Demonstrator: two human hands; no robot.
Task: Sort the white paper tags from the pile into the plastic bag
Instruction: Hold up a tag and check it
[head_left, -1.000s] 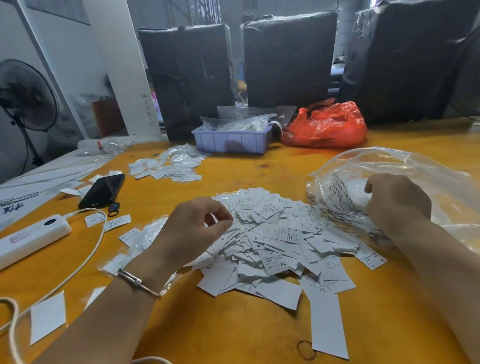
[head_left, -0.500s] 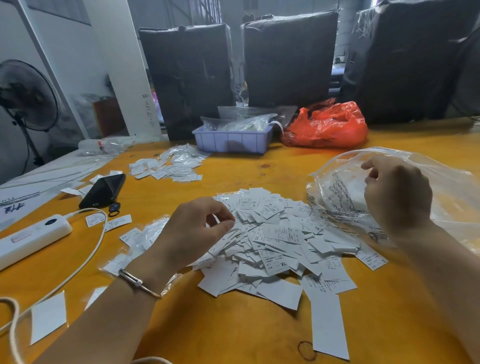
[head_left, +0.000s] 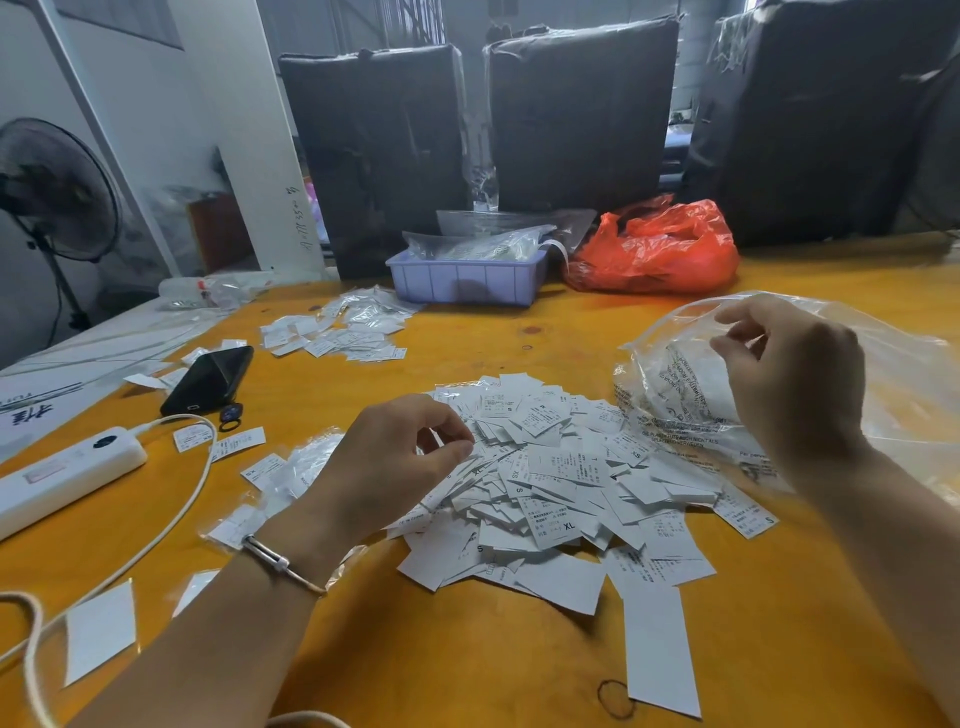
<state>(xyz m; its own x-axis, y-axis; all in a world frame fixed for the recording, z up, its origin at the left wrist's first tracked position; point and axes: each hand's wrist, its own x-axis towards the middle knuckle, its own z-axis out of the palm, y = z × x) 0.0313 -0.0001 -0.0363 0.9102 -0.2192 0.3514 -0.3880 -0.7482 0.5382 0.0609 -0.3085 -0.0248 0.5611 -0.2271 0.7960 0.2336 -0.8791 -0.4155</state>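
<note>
A: Where do the hands sit, and where are the tags?

B: The left hand (head_left: 387, 467) hovers at the left edge of the heap of small white printed paper tags (head_left: 561, 483) on the orange wooden counter (head_left: 467, 660); its thumb and forefinger curl toward each other, but I cannot tell whether a tag sits between them; the right hand (head_left: 795, 379) is raised at the mouth of the crumpled clear plastic bag (head_left: 904, 374), fingers loosely bent, seemingly pinching the film, just right of the heap.

A: What could go wrong?

B: Likely the bag mouth sags shut if that light hold slips, so tags land on the counter; thin tags cling together, so several may lift at once and scatter; a sweeping wrist could push the heap toward the black smartphone (head_left: 210, 379) and white power strip (head_left: 67, 475); a separate smaller batch of tags (head_left: 337, 332) farther back could get mixed in.
</note>
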